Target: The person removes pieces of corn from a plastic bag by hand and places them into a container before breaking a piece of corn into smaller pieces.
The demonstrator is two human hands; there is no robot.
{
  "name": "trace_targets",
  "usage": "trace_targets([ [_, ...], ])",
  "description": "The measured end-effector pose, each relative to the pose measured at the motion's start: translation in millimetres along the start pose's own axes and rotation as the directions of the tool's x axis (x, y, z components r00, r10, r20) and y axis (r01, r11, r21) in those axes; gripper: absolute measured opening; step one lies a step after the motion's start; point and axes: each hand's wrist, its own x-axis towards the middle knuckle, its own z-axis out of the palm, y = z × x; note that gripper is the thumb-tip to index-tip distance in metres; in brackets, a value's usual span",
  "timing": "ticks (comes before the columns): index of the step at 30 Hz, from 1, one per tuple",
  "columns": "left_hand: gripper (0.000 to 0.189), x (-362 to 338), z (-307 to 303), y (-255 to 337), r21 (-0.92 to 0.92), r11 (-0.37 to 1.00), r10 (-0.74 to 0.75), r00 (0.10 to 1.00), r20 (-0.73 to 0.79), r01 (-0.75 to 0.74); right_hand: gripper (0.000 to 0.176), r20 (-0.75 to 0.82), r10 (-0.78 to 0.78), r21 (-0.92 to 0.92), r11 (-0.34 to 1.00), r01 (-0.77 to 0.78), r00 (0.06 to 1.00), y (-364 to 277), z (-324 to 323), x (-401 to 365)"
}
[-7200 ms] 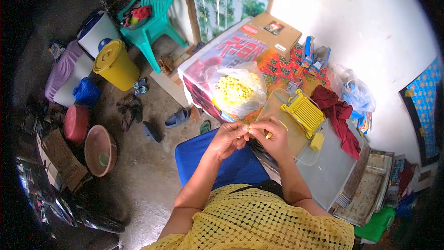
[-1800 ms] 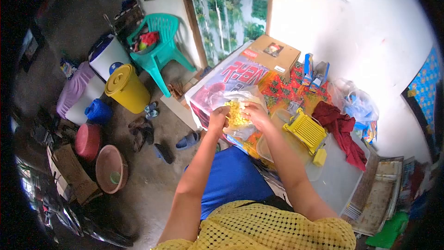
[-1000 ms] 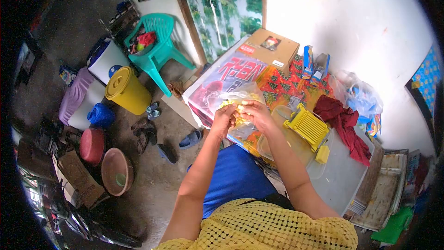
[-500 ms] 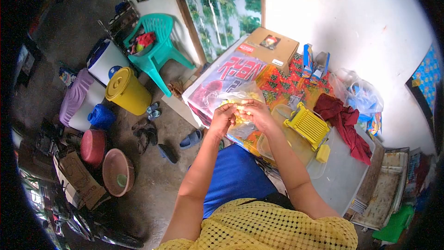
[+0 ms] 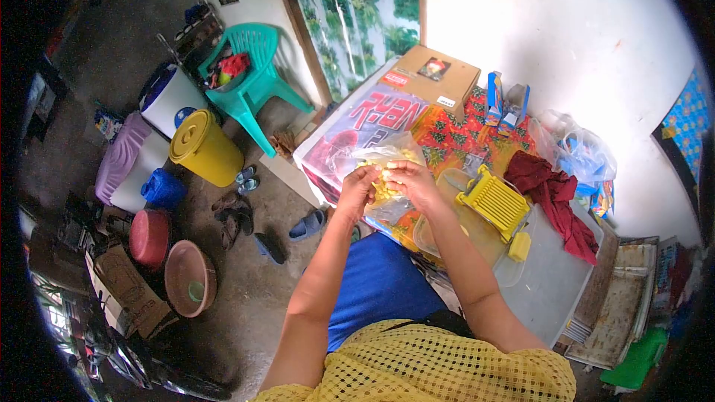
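Observation:
My left hand (image 5: 360, 186) and my right hand (image 5: 412, 183) meet over a clear plastic bag (image 5: 404, 145) that holds small yellow pieces (image 5: 384, 192). The fingers of both hands are pinched together at the bag's opening. What lies between the fingertips is too small to make out. To the right of my right hand, a yellow slicer with ridges (image 5: 493, 202) rests on a clear plastic container (image 5: 447, 186). A small yellow block (image 5: 519, 246) sits at the slicer's lower end.
Behind the bag stands a cardboard box (image 5: 439, 78) on the table's printed cover (image 5: 335, 145). A dark red cloth (image 5: 555, 205) and plastic bags (image 5: 585, 156) lie at the right. Left on the floor are a green chair (image 5: 249, 89), a yellow bucket (image 5: 208, 150), basins and slippers.
Both hands stay over the bag, with only slight finger movement. Nothing else has visibly moved.

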Motion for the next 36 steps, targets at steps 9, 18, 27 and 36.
trace_targets([
  [9, 0.017, 4.3, -0.7, -3.7, -0.047, 0.999, -0.012, 0.997, 0.08, 0.016, 0.023, -0.045, 0.023, 0.051, 0.998, -0.021, 0.999, -3.4, 5.3, 0.5],
  [18, 0.011, 1.6, 2.8, 1.2, -0.134, 0.99, -0.039, 0.998, 0.052, 0.045, 0.031, -0.012, 0.025, 0.103, 0.994, -0.024, 1.0, -10.4, 7.9, -2.7],
  [27, 0.021, 18.9, -13.3, -13.5, -0.074, 0.997, -0.01, 0.996, -0.094, 0.003, 0.029, -0.05, -0.015, 0.025, 1.0, 0.016, 0.999, 2.4, -2.5, 6.6],
  [36, 0.022, 17.3, -15.2, -10.9, -0.055, 0.998, -0.019, 0.991, -0.135, 0.012, 0.031, -0.092, -0.013, 0.043, 0.999, 0.017, 0.996, 8.9, -9.4, 16.8],
])
